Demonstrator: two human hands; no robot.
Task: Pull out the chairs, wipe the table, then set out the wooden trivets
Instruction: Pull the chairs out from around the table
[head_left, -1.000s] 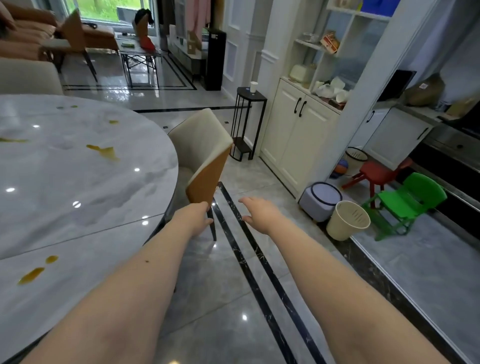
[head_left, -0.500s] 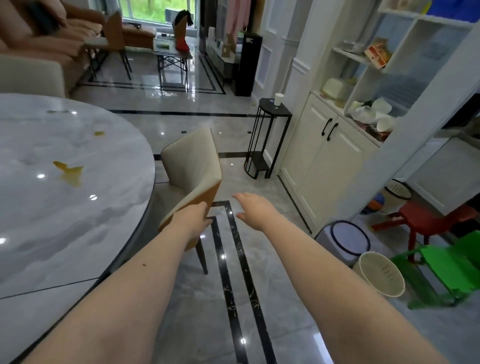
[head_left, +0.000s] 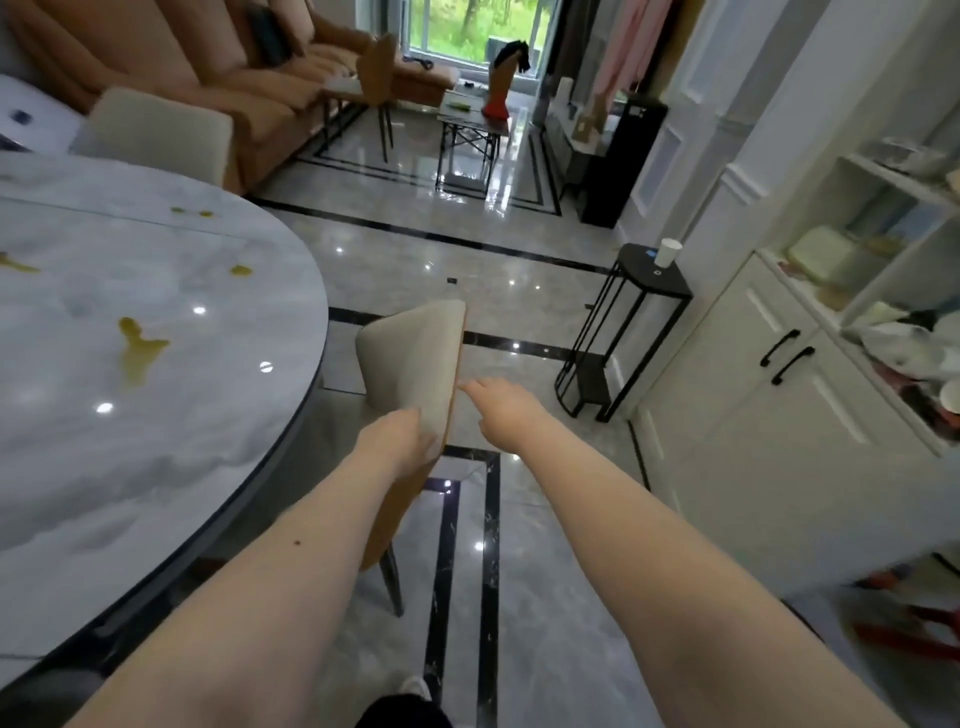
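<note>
The left hand grips the near edge of a chair back, fingers curled over the beige padding while the thumb side lies on top. The chair stands just right of the round marble tabletop, its back turned edge-on, beige on the left face and tan on the right, one dark leg showing below. The right hand hangs just right of the chair back with fingers spread and relaxed, the fingertips close to the tan edge; whether they touch it cannot be told.

Yellow-brown spills mark the tabletop, with smaller drops near its far rim. A second chair sits at the far side of the tabletop.

Farther right, a black wire stand carries a white paper cup; small pale marks on its top are too small to read. White cabinets with black handles line the right wall. A tan sofa and a small side table sit far off near the window. No writing can be read anywhere.
</note>
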